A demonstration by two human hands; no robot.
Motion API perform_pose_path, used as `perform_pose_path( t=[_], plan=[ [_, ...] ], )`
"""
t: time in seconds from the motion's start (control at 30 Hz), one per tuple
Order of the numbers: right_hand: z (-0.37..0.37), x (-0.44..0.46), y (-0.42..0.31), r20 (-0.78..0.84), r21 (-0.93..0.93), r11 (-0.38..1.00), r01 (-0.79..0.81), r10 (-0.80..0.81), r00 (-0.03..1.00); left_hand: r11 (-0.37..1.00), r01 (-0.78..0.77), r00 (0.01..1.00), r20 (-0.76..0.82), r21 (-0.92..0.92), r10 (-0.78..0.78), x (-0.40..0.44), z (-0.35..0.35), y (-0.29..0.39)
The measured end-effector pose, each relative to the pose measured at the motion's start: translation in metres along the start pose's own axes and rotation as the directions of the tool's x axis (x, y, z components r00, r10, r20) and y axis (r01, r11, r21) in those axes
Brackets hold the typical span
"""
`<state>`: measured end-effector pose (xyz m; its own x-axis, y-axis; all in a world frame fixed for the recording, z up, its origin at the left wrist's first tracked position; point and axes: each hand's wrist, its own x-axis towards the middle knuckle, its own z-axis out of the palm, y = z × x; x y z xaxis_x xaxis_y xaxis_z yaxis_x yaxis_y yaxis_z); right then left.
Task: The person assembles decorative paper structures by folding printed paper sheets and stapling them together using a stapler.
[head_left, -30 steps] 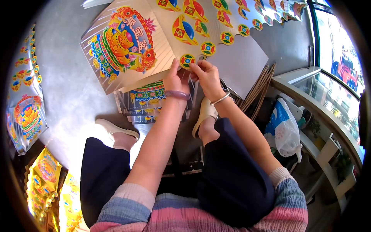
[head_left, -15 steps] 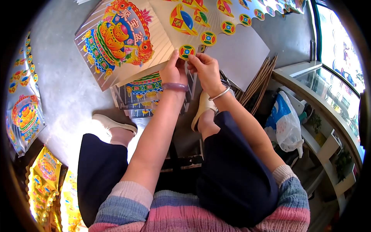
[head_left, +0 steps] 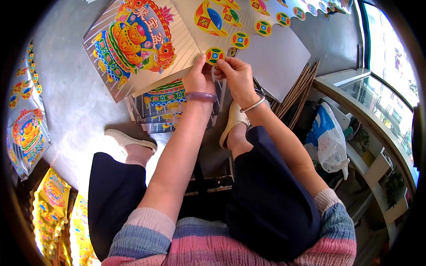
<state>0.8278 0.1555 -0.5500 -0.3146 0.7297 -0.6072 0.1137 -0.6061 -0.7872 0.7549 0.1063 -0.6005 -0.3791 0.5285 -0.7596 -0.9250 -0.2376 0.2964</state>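
Observation:
A large glossy printed sheet (head_left: 195,26) spreads out in front of me, with colourful pictures and round coin shapes along its scalloped edge. My left hand (head_left: 199,81) is closed on that edge, its thumb on top beside a red, green and yellow coin shape (head_left: 215,56) and its other fingers mostly hidden below. Thumb and forefinger of my right hand (head_left: 237,76) pinch the same coin shape at its lower right rim. The sheet's left part bears a big treasure-bowl picture (head_left: 133,40). Beneath it lie more printed sheets (head_left: 164,104), partly covered by my left arm.
A plain pale board (head_left: 275,62) lies to the right, beside a bundle of thin sticks (head_left: 299,93). Further right are a white and blue plastic bag (head_left: 328,137) and a glass-topped counter (head_left: 364,88). Silver (head_left: 29,133) and gold printed foils (head_left: 51,204) lie at left.
Both hands and the coin shape have shifted very slightly upward. The sheet's left part has moved a little up and left. The grip looks the same.

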Motion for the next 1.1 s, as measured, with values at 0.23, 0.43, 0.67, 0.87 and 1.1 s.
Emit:
perform_pose_path(
  t=[0.23, 0.43, 0.67, 0.87, 1.1],
  plan=[
    [-0.002, 0.001, -0.001, 0.018, -0.007, 1.000, -0.005, 0.005, 1.000, 0.996, 0.026, 1.000, 0.006, -0.088, -0.025, 0.002, -0.002, 0.001],
    [0.000, 0.001, -0.003, 0.016, -0.008, 1.000, 0.005, -0.005, 1.000, 0.996, 0.026, 1.000, -0.007, -0.085, -0.027, 0.003, -0.004, 0.000],
    [-0.003, 0.003, 0.001, 0.025, -0.012, 1.000, -0.003, 0.003, 1.000, 0.996, -0.061, 0.998, 0.017, 0.060, 0.060, 0.004, -0.002, -0.004],
    [-0.003, 0.004, -0.001, 0.024, -0.025, 1.000, -0.004, 0.004, 1.000, 0.996, -0.068, 0.997, 0.034, 0.060, 0.066, 0.002, 0.000, -0.003],
    [-0.003, 0.007, 0.000, 0.047, -0.030, 1.000, 0.004, -0.003, 0.999, 0.988, -0.004, 1.000, -0.003, 0.156, 0.004, -0.012, 0.006, 0.006]
  ],
)
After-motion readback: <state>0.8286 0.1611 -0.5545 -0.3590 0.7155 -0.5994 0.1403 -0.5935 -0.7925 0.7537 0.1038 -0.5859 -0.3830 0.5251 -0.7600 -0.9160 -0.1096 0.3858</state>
